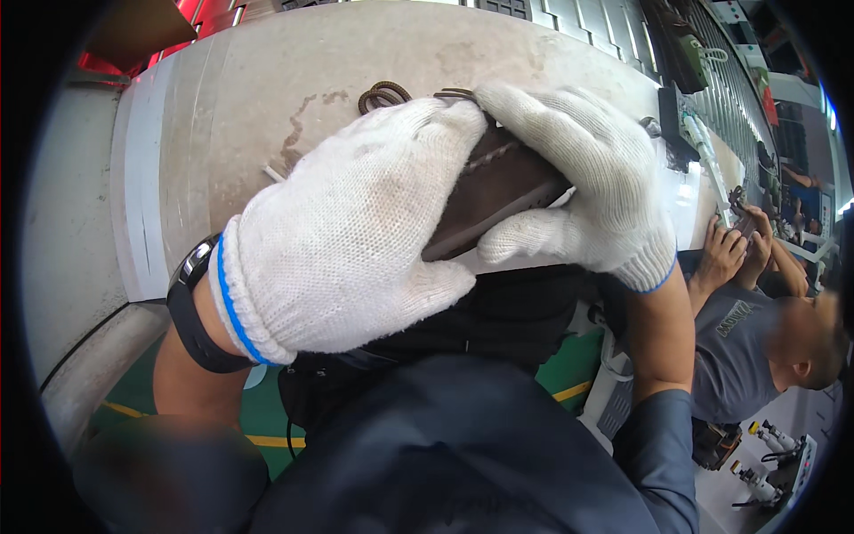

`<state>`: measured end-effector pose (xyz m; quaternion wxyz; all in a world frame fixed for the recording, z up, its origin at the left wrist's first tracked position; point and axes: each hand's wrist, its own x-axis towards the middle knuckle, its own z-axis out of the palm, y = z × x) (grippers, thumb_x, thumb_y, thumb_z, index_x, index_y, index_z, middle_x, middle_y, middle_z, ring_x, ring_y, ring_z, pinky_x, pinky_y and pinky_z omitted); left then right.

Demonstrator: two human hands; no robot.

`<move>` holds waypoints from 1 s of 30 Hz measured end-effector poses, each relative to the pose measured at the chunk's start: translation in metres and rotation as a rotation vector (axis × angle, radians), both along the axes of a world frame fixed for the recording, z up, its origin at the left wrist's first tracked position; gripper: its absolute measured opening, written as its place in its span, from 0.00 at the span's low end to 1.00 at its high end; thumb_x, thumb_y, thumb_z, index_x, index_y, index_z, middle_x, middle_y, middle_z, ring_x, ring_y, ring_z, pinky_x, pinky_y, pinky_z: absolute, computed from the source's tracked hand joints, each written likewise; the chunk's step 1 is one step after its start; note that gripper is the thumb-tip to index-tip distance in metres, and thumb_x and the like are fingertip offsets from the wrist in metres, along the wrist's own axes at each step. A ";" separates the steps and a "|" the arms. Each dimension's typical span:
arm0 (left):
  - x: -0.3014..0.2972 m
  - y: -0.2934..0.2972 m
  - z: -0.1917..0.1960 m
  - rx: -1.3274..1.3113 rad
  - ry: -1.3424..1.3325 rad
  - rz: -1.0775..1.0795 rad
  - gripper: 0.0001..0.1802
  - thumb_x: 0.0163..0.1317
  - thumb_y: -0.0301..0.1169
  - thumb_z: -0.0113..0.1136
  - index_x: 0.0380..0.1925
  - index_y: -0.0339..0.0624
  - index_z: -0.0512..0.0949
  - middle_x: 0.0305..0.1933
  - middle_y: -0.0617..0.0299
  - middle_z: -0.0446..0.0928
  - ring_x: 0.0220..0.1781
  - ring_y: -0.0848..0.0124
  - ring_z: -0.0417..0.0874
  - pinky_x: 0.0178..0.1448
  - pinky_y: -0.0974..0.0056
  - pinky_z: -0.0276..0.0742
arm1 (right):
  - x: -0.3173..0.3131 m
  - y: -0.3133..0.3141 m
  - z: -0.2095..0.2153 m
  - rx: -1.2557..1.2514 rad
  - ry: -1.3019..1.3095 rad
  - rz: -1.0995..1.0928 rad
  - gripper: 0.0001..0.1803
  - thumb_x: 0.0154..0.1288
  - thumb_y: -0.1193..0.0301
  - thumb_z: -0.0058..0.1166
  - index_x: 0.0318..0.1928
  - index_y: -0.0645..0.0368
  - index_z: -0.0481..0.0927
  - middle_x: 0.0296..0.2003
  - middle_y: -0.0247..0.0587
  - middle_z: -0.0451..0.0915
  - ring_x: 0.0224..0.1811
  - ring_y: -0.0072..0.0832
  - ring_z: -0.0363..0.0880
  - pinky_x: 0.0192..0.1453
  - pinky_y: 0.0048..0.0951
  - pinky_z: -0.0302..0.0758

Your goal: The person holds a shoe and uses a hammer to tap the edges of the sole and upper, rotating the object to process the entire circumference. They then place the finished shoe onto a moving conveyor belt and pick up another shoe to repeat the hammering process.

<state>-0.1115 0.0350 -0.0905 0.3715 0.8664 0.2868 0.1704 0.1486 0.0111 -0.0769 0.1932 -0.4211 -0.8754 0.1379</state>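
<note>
Between my hands is a dark brown shoe (495,191) with a smooth, thick edge like a sole and a line of light stitching. Most of it is hidden behind my gloves. My left hand (360,222), in a white knitted glove with a blue cuff edge, wraps over its left part. Gripping the right end is my right hand (583,173) in a matching glove, thumb along the near side and fingers over the far side. Beyond the left glove, a looped brown-and-yellow shoelace (384,94) lies on the table.
A stained beige worktable (258,80) spreads under my hands. Metal rollers (583,20) run along its far side. To the right, a co-worker in a grey shirt (737,343) handles a small item with bare hands (725,254). A small white stick (274,174) lies beside my left glove.
</note>
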 end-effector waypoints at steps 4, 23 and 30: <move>0.003 -0.003 -0.002 0.019 -0.014 0.029 0.45 0.55 0.30 0.77 0.73 0.29 0.71 0.67 0.39 0.80 0.70 0.42 0.82 0.75 0.49 0.77 | -0.015 -0.005 0.017 -0.139 -0.024 -0.121 0.53 0.41 0.43 0.87 0.63 0.67 0.86 0.52 0.56 0.90 0.57 0.51 0.90 0.64 0.43 0.84; 0.062 -0.023 0.013 0.229 0.071 0.262 0.61 0.49 0.40 0.85 0.81 0.32 0.64 0.64 0.37 0.78 0.66 0.40 0.82 0.73 0.45 0.78 | 0.074 -0.068 -0.041 0.139 -0.020 -0.768 0.27 0.63 0.85 0.58 0.63 0.59 0.85 0.51 0.55 0.85 0.53 0.51 0.87 0.61 0.44 0.84; 0.061 -0.022 0.012 0.217 0.062 0.264 0.61 0.48 0.37 0.84 0.83 0.36 0.63 0.67 0.38 0.77 0.67 0.41 0.81 0.73 0.46 0.78 | 0.066 -0.035 0.005 -0.267 0.925 -0.517 0.13 0.74 0.73 0.69 0.55 0.64 0.88 0.46 0.43 0.91 0.51 0.29 0.91 0.60 0.31 0.86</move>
